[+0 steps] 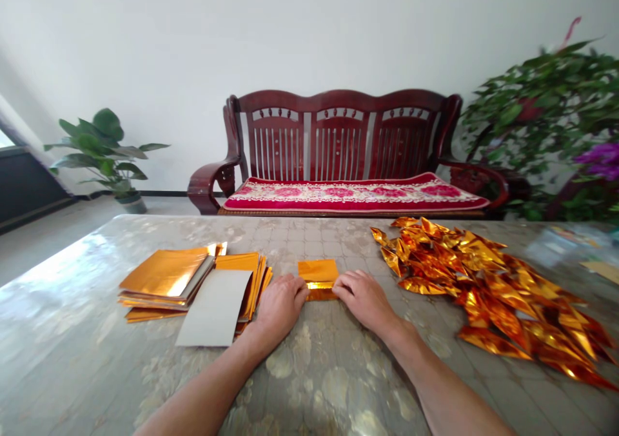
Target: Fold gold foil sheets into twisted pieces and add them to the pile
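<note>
Foil sheet [318, 273] sits at twelve o'clock, your left hand [279, 306] and right hand [360, 298] pinching its near fold. Folded pieces [488, 287] heap at two o'clock; flat sheets [193, 281] wait at ten.

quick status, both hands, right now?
Left hand: fingers curled, pressing the left end of the folded gold foil sheet on the table.
Right hand: fingers curled, pressing its right end.
</note>
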Motion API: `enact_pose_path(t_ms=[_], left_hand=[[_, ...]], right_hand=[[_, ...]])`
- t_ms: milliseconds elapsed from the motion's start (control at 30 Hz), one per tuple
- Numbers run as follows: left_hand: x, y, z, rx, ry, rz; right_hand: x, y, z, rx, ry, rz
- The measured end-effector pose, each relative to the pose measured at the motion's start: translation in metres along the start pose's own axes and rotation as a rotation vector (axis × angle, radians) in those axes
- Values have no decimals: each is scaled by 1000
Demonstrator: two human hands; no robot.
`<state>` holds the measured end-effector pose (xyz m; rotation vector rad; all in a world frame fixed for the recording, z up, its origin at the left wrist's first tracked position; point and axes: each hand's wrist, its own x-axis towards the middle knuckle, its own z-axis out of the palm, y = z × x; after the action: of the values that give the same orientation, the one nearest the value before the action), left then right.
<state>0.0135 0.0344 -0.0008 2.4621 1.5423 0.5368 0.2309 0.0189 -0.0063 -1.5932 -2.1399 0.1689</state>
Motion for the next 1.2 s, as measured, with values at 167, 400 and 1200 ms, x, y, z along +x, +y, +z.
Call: enact_pose_path(t_ms=[167, 400, 1200], left_hand=[[0, 1, 1, 8, 13, 8], [2, 3, 0, 36, 9, 9], [6, 1, 1, 161, 3, -42]], right_hand=[[1, -1, 4, -96, 11, -5], [1, -2, 4, -163, 16, -30], [-2, -8, 7, -232, 18, -13]])
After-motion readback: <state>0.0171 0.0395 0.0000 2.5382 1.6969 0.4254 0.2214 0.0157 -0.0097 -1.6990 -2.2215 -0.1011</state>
